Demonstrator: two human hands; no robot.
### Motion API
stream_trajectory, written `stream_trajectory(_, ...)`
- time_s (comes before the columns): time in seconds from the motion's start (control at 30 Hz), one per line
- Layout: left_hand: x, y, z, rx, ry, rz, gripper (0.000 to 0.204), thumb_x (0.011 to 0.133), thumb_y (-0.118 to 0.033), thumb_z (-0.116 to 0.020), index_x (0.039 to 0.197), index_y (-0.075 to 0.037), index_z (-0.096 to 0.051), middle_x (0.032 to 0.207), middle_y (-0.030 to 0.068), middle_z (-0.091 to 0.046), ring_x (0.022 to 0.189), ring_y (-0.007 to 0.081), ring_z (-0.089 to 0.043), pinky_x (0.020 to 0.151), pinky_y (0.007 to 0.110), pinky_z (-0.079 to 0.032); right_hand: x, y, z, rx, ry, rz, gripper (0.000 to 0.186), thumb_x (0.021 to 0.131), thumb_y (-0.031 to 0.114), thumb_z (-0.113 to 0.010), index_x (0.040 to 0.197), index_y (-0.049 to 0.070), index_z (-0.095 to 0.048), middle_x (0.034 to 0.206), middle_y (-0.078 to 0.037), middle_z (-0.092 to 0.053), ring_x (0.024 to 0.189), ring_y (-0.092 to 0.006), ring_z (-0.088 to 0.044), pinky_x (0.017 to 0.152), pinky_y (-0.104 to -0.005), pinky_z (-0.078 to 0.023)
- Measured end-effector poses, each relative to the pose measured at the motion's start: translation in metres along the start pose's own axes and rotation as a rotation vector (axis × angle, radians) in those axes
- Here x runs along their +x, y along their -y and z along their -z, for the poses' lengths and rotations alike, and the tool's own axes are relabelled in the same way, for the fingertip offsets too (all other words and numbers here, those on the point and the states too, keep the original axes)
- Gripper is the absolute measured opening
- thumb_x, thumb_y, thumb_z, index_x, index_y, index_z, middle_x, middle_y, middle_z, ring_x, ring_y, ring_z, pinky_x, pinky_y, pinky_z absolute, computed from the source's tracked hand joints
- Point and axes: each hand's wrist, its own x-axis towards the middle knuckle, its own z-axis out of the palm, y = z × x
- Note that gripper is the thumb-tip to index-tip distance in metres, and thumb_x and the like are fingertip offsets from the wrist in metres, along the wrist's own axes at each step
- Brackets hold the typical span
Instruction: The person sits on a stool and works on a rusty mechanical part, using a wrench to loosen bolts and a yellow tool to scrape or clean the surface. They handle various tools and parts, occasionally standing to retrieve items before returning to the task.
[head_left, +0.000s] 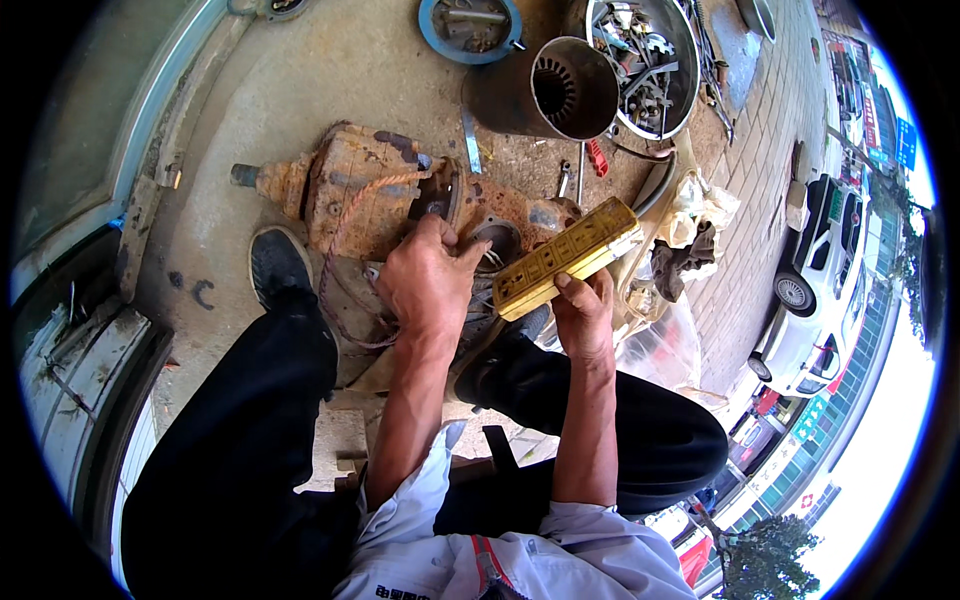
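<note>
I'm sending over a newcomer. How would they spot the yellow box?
Find the large rusty casing on the ground. By its right end, the right hand holds the yellow box. Its straight edges and yellow colour set it apart from the rust-brown casing.

Head-worn fisheye view; faces down past the forearms; fairly close.

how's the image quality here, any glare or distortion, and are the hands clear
Head view: the roadside building bows along the rim, black around the round picture; the sky at lower right is washed out to white; the left hand, right hand and yellow box show no obvious motion blur; the metal cylinder's inside is dark.
</note>
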Motion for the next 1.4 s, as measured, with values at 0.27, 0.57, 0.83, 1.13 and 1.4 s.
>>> stream_trajectory(0.27,-0.001,-0.003,0.000,0.029,0.006,0.022,0.039,0.065,-0.028,-0.092,0.080,-0.007,-0.063,0.070,0.0102,-0.069,0.065,0.0335,-0.069,0.059,0.043,-0.052,0.001,-0.003,0.000,0.033,-0.018,0.008,0.060,0.078,0.008,-0.070,0.132,-0.006,-0.049,0.118,-0.013,-0.062,0.108,-0.0229,-0.060,0.099,-0.0358,-0.046)
stream_trajectory(0.57,0.001,-0.012,0.010,0.062,0.078,0.081,0.035,0.068,-0.027,-0.089,0.083,-0.008,-0.064,0.074,0.0092,-0.070,0.069,0.0337,-0.069,0.062,0.045,-0.052,-0.001,-0.002,-0.005,-0.103,-0.036,0.055,0.064,0.076,0.009,-0.070,0.133,-0.006,-0.047,0.122,-0.016,-0.061,0.113,-0.0273,-0.060,0.103,-0.0396,-0.045)
stream_trajectory(0.83,0.001,-0.005,0.006,0.040,0.064,0.054,0.035,0.069,-0.027,-0.088,0.086,-0.008,-0.064,0.076,0.0081,-0.070,0.070,0.0323,-0.070,0.062,0.045,-0.052,-0.009,0.009,-0.016,-0.306,-0.050,0.180,0.050,0.078,0.014,-0.078,0.119,-0.007,-0.058,0.110,-0.012,-0.067,0.101,-0.0199,-0.063,0.097,-0.0356,-0.047)
stream_trajectory(1.13,0.001,-0.005,0.008,-0.014,0.096,0.068,0.035,0.069,-0.023,-0.088,0.089,-0.009,-0.064,0.081,0.0116,-0.070,0.074,0.0354,-0.069,0.063,0.048,-0.052,-0.012,0.015,-0.030,-0.441,-0.001,0.186,0.043,0.077,0.002,-0.076,0.116,-0.008,-0.060,0.109,-0.012,-0.067,0.098,-0.0192,-0.064,0.092,-0.0337,-0.050)
stream_trajectory(1.4,0.001,-0.003,0.007,-0.052,0.075,0.043,0.033,0.070,-0.023,-0.088,0.089,-0.009,-0.065,0.080,0.0118,-0.070,0.074,0.0354,-0.069,0.063,0.047,-0.051,-0.012,0.019,-0.042,-0.424,-0.011,0.191,0.042,0.078,-0.003,-0.073,0.118,-0.008,-0.059,0.112,-0.012,-0.067,0.102,-0.0199,-0.064,0.095,-0.0347,-0.049)
